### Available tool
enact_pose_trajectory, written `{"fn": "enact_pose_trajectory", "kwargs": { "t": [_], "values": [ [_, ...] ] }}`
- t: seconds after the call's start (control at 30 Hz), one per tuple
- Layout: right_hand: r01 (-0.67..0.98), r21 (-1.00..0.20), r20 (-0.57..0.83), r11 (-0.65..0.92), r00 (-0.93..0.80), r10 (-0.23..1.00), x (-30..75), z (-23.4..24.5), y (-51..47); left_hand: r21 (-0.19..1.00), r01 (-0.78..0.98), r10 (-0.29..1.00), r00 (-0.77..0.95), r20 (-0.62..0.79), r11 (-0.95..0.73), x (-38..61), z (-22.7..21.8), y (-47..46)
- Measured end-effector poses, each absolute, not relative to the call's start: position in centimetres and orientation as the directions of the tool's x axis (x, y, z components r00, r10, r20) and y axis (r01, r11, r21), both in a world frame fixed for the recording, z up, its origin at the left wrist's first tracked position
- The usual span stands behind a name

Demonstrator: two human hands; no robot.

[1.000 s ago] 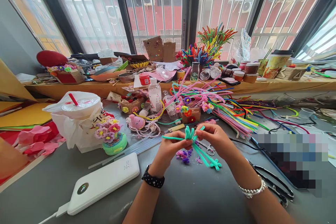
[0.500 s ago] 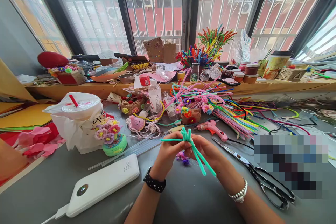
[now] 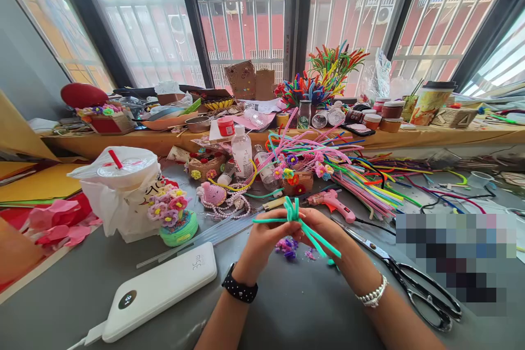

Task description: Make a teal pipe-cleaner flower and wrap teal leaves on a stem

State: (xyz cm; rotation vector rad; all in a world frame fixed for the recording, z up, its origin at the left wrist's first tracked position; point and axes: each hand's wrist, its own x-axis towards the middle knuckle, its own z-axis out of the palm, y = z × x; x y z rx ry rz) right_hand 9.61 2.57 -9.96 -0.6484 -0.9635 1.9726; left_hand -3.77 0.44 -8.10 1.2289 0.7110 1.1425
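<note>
Both hands meet above the grey table around a bundle of mint-green pipe cleaners [image 3: 292, 211]. My left hand [image 3: 264, 236] pinches the bundle between thumb and fingers, a black dotted band on its wrist. From the other side my right hand [image 3: 318, 228] curls its fingers against the same bundle; its fingertips are partly hidden behind it. Short loops stand up at the top, one stem points left, and others slant down to the right. Purple and pink fuzzy scraps [image 3: 286, 248] lie on the table just beyond and below the hands.
Large scissors [image 3: 383, 254] and a pink glue gun [image 3: 332, 202] lie to the right. A white power bank [image 3: 162, 290], a flower pot craft [image 3: 178, 226] and a bagged drink cup [image 3: 127, 175] are at the left. Loose coloured pipe cleaners [image 3: 365, 186] spread behind.
The lower right stems of the green bundle have swung slightly up and to the right. Both hands keep nearly the same place and grip.
</note>
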Motion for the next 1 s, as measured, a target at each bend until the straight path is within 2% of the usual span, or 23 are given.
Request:
{"fn": "enact_pose_trajectory", "kwargs": {
  "t": [0.1,0.17,0.2,0.27,0.3,0.37,0.4,0.5,0.57,0.77,0.9,1.0],
  "values": [
    [-0.464,-0.841,-0.085,-0.278,-0.394,0.915,10.2,-10.1,3.0,0.954,-0.292,0.963,0.230,0.138,-0.067,-3.7,-8.1,0.6],
    [-0.418,-0.902,-0.035,-0.113,-0.190,0.981,11.1,-9.3,2.8,0.956,-0.284,0.979,0.164,0.123,-0.072,-3.7,-8.2,0.8],
    [-0.365,-0.931,0.049,0.011,-0.094,0.994,11.6,-8.7,2.5,0.958,-0.274,0.984,0.131,0.120,-0.080,-3.7,-8.3,0.9],
    [-0.171,-0.934,0.327,0.315,-0.046,0.944,12.5,-7.2,1.5,0.963,-0.248,0.989,0.075,0.126,-0.104,-3.7,-8.4,1.0],
    [-0.002,-0.891,0.452,0.454,-0.104,0.886,12.9,-6.4,1.0,0.966,-0.233,0.990,0.061,0.131,-0.113,-3.7,-8.5,1.1],
    [0.349,-0.717,0.547,0.603,-0.255,0.798,13.3,-5.2,-0.1,0.971,-0.206,0.988,0.059,0.140,-0.126,-3.7,-8.7,1.1],
    [0.474,-0.608,0.569,0.637,-0.299,0.766,13.3,-4.8,-0.5,0.973,-0.192,0.987,0.068,0.146,-0.131,-3.6,-8.8,1.2],
    [0.640,-0.374,0.614,0.672,-0.372,0.696,12.9,-4.6,-1.0,0.978,-0.162,0.984,0.101,0.148,-0.130,-3.5,-9.1,1.2],
    [0.666,-0.327,0.630,0.670,-0.375,0.681,12.6,-4.7,-0.8,0.983,-0.134,0.983,0.120,0.141,-0.125,-3.5,-9.2,1.2],
    [0.664,-0.429,0.550,0.613,-0.346,0.760,13.4,-4.3,-0.1,0.972,-0.001,0.961,0.149,0.233,-0.236,-4.1,-8.5,1.3],
    [0.605,-0.549,0.486,0.577,-0.332,0.809,13.9,-4.0,0.0,0.956,-0.023,0.936,0.198,0.290,-0.291,-4.3,-8.2,1.2],
    [0.552,-0.617,0.469,0.560,-0.314,0.826,13.9,-3.9,0.2,0.960,-0.036,0.935,0.217,0.279,-0.278,-4.2,-8.4,1.2]
  ]
}}
